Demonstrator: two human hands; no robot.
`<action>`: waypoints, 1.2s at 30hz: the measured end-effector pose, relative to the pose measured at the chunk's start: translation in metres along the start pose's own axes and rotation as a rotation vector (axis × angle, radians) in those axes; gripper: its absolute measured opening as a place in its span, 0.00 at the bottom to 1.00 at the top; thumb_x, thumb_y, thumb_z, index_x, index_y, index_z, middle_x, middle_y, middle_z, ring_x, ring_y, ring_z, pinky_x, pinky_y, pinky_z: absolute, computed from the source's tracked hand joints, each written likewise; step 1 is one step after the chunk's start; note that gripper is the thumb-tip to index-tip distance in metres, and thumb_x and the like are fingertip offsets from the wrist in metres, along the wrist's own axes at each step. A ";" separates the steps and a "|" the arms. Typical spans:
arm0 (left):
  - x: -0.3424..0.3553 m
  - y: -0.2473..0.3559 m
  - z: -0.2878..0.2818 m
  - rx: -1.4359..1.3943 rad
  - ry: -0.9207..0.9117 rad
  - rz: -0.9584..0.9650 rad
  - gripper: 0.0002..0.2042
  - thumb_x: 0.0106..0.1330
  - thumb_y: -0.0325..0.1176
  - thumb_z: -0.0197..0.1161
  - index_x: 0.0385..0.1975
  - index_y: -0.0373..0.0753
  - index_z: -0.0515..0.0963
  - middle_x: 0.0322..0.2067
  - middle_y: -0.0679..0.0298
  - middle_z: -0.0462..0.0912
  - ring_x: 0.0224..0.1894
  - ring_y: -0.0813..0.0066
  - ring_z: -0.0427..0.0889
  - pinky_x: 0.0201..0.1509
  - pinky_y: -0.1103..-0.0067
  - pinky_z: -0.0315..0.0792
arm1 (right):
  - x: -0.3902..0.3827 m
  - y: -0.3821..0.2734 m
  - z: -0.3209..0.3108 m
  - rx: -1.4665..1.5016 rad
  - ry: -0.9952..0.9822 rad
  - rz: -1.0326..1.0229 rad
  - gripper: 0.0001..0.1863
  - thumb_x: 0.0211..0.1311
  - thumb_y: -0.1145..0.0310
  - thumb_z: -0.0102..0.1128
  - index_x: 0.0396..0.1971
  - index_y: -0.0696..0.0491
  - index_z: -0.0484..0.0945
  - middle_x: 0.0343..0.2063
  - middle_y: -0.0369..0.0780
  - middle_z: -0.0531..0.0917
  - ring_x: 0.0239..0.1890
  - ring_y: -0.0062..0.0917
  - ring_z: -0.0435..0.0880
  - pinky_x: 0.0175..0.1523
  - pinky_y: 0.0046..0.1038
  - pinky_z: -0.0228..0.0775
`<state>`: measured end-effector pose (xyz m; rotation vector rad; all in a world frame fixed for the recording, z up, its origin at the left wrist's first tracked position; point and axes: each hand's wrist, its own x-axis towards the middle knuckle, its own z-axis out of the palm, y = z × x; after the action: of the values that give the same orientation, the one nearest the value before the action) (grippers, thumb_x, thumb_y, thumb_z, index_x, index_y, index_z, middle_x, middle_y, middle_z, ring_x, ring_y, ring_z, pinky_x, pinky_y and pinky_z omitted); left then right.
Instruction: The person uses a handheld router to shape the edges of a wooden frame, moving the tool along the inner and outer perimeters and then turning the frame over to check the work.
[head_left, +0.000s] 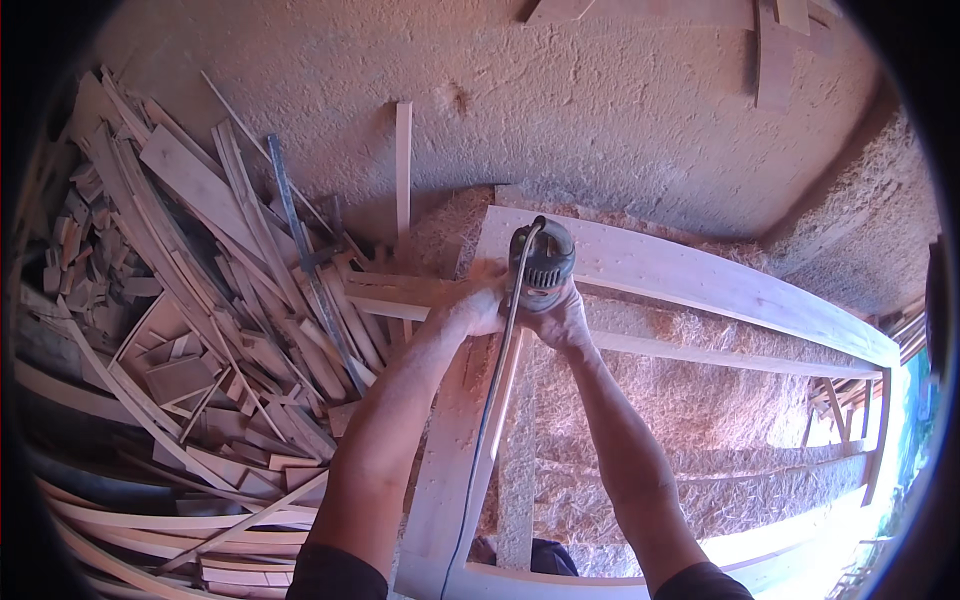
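A dark handheld power tool (541, 255) with a vented body and a long cord (490, 403) stands over a corner of a pale wooden frame (455, 480), where the upright board meets the long curved board (700, 299). Both my hands are closed on the tool: my left hand (478, 306) at its left side, its fingers partly blurred, and my right hand (555, 320) at its lower right, just under the vented part. The cord hangs from the top of the tool between my forearms toward the lower edge. The tool's base and underside are hidden by its body and my hands.
A large tangled pile of wooden strips and offcuts (170, 260) fills the left, with a dark straight bar (290, 215) leaning in it. A rough wall (640, 120) runs behind, with flat boards (772, 55) high on it. Shavings (660, 420) lie within the frame.
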<state>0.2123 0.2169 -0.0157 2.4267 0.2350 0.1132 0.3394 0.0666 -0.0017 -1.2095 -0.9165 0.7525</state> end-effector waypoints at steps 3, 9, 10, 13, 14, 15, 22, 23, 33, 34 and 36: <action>0.001 0.070 -0.044 0.339 -0.066 -0.249 0.40 0.52 0.46 0.81 0.67 0.58 0.69 0.59 0.60 0.77 0.61 0.53 0.78 0.66 0.63 0.76 | 0.004 -0.009 -0.005 0.038 0.019 -0.055 0.44 0.48 0.64 0.86 0.62 0.54 0.66 0.55 0.35 0.82 0.54 0.19 0.81 0.61 0.25 0.75; 0.005 0.056 -0.049 0.432 0.021 -0.229 0.40 0.47 0.48 0.83 0.65 0.58 0.73 0.56 0.57 0.78 0.60 0.49 0.77 0.67 0.61 0.75 | 0.020 -0.005 -0.003 0.058 -0.027 -0.065 0.43 0.48 0.68 0.85 0.62 0.53 0.66 0.54 0.34 0.82 0.53 0.19 0.81 0.60 0.25 0.75; 0.008 0.056 -0.048 0.443 0.033 -0.221 0.40 0.47 0.48 0.83 0.64 0.58 0.73 0.56 0.57 0.78 0.59 0.49 0.77 0.67 0.61 0.75 | 0.021 -0.006 -0.004 0.080 -0.023 -0.068 0.43 0.48 0.68 0.85 0.62 0.53 0.66 0.54 0.34 0.82 0.53 0.19 0.81 0.60 0.25 0.75; 0.014 0.043 -0.046 0.386 0.075 -0.147 0.40 0.46 0.50 0.83 0.64 0.58 0.74 0.56 0.58 0.78 0.58 0.49 0.78 0.67 0.61 0.74 | 0.028 -0.002 -0.007 0.032 -0.019 -0.075 0.43 0.48 0.68 0.85 0.62 0.53 0.66 0.54 0.35 0.82 0.53 0.19 0.81 0.60 0.26 0.75; 0.015 0.040 -0.047 0.390 0.054 -0.178 0.40 0.46 0.51 0.83 0.64 0.58 0.75 0.56 0.58 0.78 0.58 0.49 0.78 0.67 0.61 0.74 | 0.031 0.000 -0.007 0.004 -0.013 -0.094 0.43 0.47 0.69 0.85 0.62 0.53 0.66 0.54 0.35 0.82 0.53 0.19 0.81 0.60 0.26 0.75; 0.017 0.045 -0.051 0.391 0.031 -0.204 0.40 0.45 0.51 0.83 0.63 0.58 0.75 0.56 0.58 0.78 0.59 0.49 0.78 0.67 0.61 0.74 | 0.033 0.002 -0.009 -0.028 -0.003 -0.111 0.43 0.47 0.69 0.85 0.62 0.53 0.66 0.54 0.35 0.82 0.53 0.19 0.81 0.60 0.26 0.75; 0.032 0.048 -0.060 0.350 -0.050 -0.279 0.40 0.44 0.52 0.84 0.62 0.55 0.77 0.55 0.58 0.80 0.60 0.49 0.79 0.67 0.61 0.74 | 0.044 0.010 -0.015 -0.032 0.039 -0.076 0.44 0.46 0.70 0.85 0.62 0.53 0.65 0.54 0.35 0.82 0.53 0.19 0.81 0.61 0.26 0.74; 0.033 0.047 -0.060 0.349 -0.048 -0.275 0.41 0.44 0.51 0.84 0.62 0.53 0.76 0.56 0.58 0.80 0.60 0.50 0.79 0.67 0.61 0.74 | 0.045 0.011 -0.015 -0.043 0.043 -0.085 0.44 0.46 0.70 0.84 0.62 0.53 0.65 0.54 0.35 0.82 0.53 0.19 0.81 0.61 0.26 0.74; 0.045 0.040 -0.062 0.283 -0.073 -0.320 0.40 0.45 0.47 0.86 0.62 0.50 0.77 0.57 0.60 0.82 0.62 0.54 0.80 0.66 0.63 0.75 | 0.052 0.008 -0.017 0.082 0.016 -0.046 0.44 0.48 0.72 0.83 0.64 0.53 0.65 0.55 0.35 0.82 0.54 0.19 0.81 0.61 0.26 0.74; 0.047 0.040 -0.063 0.273 -0.088 -0.327 0.40 0.45 0.47 0.86 0.62 0.50 0.77 0.57 0.61 0.83 0.62 0.54 0.81 0.66 0.63 0.75 | 0.053 0.007 -0.017 0.074 0.015 -0.047 0.44 0.48 0.72 0.83 0.64 0.53 0.64 0.55 0.35 0.82 0.55 0.19 0.81 0.61 0.26 0.74; 0.048 0.040 -0.065 0.254 -0.092 -0.341 0.41 0.45 0.46 0.86 0.63 0.50 0.77 0.57 0.61 0.84 0.61 0.54 0.82 0.66 0.64 0.76 | 0.055 0.005 -0.016 -0.045 0.032 -0.088 0.45 0.48 0.71 0.83 0.64 0.52 0.64 0.55 0.35 0.81 0.55 0.20 0.80 0.62 0.26 0.74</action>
<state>0.2555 0.2379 0.0602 2.5924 0.6496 -0.1921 0.3787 0.1086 0.0021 -1.2092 -0.9584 0.6439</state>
